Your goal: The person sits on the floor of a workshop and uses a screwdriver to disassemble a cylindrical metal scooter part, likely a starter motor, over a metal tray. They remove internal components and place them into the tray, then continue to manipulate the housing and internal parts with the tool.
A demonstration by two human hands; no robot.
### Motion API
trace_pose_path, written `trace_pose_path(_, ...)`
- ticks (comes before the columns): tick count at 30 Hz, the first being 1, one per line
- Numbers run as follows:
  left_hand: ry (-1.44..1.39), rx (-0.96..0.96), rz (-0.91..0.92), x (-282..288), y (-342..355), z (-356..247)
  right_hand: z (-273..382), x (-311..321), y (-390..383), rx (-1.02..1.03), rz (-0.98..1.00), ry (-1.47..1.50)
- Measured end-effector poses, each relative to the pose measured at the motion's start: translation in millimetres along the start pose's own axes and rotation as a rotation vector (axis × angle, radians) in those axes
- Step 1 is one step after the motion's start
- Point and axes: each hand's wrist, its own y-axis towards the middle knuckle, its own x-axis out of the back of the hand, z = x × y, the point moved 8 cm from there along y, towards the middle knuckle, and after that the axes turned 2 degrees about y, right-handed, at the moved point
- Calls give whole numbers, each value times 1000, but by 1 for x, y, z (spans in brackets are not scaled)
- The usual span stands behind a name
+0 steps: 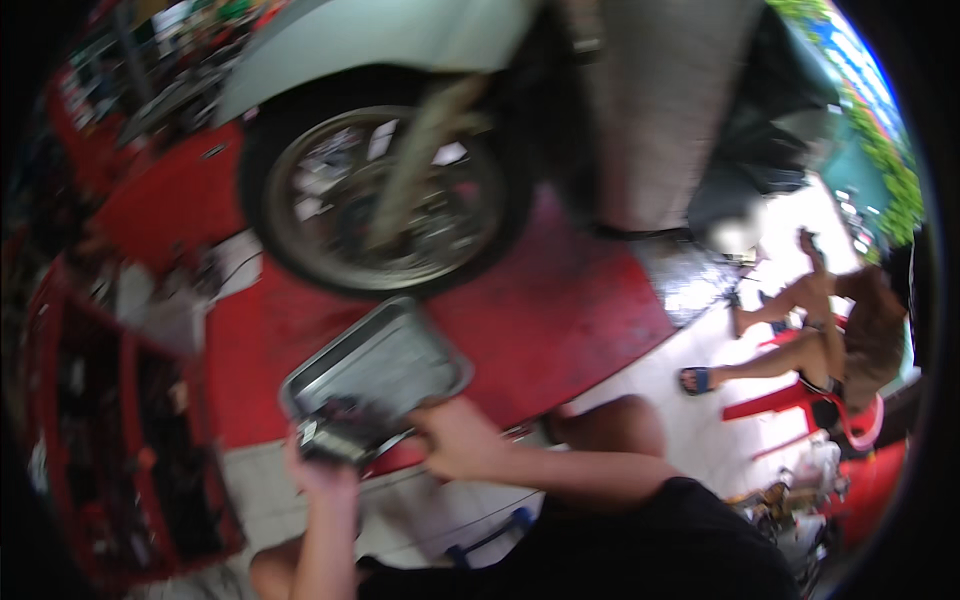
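Observation:
I hold a rectangular silver metal tray [402,385] tilted in front of me, just above the edge of a red platform. At its near left corner, my left hand [325,470] is closed on the rim. My right hand [457,440] has its fingers curled at the near right rim, closed on the tray. Dark and shiny small parts [345,425] are gathered at the near end of the tray; blur hides their kind. Beyond the tray stands the front wheel [262,205] of a pale scooter [390,35].
The red platform [560,310] carries the scooter. A red tool cart [130,400] with dark shelves stands at left. On the right, a seated person [870,320] has one sandalled foot [694,380] out on the pale tiled floor [650,375]. Cluttered parts lie far left.

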Motion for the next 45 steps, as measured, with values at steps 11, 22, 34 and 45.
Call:
trace_pose_path(11, 17, -53, -83, -16, -14, -6, 27, 9, 7, -45, -28, 150)
trace_pose_path(22, 13, -41, -107, -14, -14, -5, 10, -8, 0, -236, 123, 158)
trace_pose_path(34, 28, -37, -56, -17, -15, -4, 23, 6, -4, 29, -80, 27)
trace_pose_path(45, 19, -42, -34, -19, -15, -8, 3, -16, -6, -147, 1, 400)
